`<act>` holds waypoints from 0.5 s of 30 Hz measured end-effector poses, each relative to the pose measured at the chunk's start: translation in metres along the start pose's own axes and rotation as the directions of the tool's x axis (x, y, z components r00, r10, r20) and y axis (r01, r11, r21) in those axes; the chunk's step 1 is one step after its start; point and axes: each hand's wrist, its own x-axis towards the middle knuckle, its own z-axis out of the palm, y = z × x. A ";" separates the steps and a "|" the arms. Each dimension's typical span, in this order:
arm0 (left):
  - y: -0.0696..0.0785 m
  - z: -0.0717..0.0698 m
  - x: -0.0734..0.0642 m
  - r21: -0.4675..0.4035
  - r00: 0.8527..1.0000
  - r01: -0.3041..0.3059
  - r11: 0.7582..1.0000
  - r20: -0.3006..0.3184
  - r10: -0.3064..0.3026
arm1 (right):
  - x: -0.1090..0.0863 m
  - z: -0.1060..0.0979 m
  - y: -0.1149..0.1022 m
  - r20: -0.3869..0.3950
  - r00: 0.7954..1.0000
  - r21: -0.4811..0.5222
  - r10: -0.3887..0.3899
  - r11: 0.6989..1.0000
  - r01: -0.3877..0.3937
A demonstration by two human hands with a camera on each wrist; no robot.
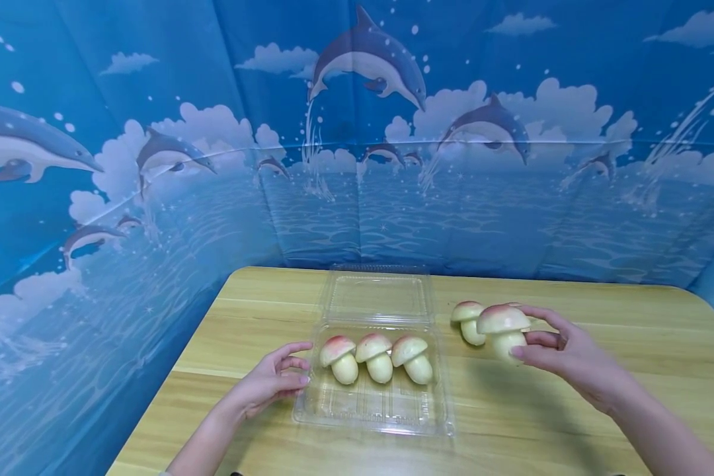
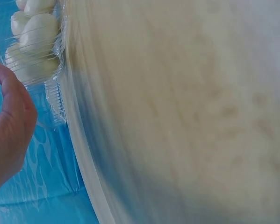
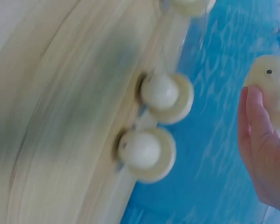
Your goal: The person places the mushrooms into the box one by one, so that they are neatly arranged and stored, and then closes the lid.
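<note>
My right hand (image 1: 562, 350) pinches a toy mushroom (image 1: 503, 324) with a pink-tinged cap and pale stem, held above the table right of the clear plastic box. In the right wrist view, the held mushroom (image 3: 269, 88) shows a small dark spot on its stem. Two more mushrooms (image 3: 161, 98) stand on the table there; the head view shows one mushroom (image 1: 469, 322), the other largely hidden behind the held one. Three mushrooms (image 1: 374, 357) lie in a row inside the open clamshell box (image 1: 371, 413). My left hand (image 1: 274, 378) is at the box's left edge, fingers loosely bent.
The box's transparent lid (image 1: 376, 297) lies folded back toward the far table edge. A wood-grain table (image 1: 250, 301) carries everything. Behind and to the left hangs a blue curtain (image 1: 357, 198) printed with dolphins, close to the table's edges.
</note>
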 end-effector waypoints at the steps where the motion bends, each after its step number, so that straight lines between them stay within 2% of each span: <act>1: 0.000 0.000 0.000 -0.001 1.000 -0.001 1.000 0.000 0.001 | 0.001 0.006 -0.002 0.021 1.000 0.006 -0.012 1.000 0.012; 10: 0.000 -0.001 0.000 -0.001 1.000 0.000 1.000 -0.001 0.000 | 0.011 0.061 -0.019 0.130 0.992 0.000 -0.008 1.000 0.008; 15: 0.000 -0.001 0.000 -0.003 1.000 0.002 1.000 -0.002 -0.002 | 0.020 0.092 -0.020 0.187 0.982 0.019 -0.026 1.000 0.023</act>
